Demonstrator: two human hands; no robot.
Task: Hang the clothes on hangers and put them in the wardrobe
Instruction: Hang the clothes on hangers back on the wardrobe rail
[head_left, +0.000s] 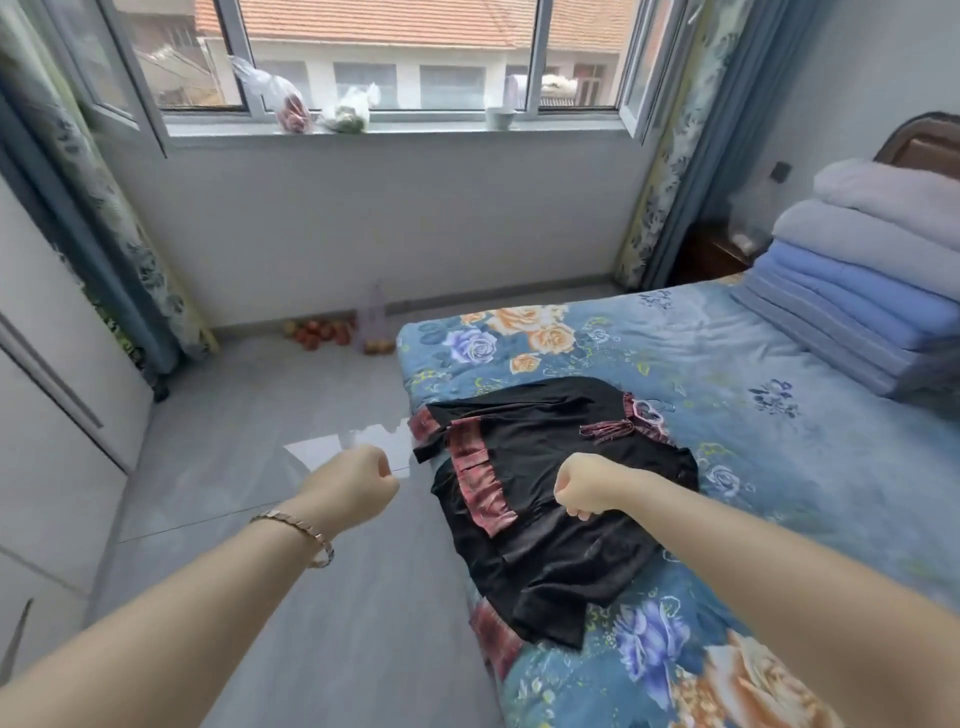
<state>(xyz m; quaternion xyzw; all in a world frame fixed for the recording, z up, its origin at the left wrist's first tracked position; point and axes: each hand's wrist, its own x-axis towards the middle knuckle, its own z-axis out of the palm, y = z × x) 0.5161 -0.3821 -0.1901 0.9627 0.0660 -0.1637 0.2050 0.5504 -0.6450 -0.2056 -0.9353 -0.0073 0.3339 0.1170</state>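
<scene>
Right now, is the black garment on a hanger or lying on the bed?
Off a hanger: the black garment lies rumpled on the floral bedspread; no hanger in view.

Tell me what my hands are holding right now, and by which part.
Nothing. Left hand: empty fist over the floor. Right hand: fist above the black garment, no fabric in its grip.
</scene>
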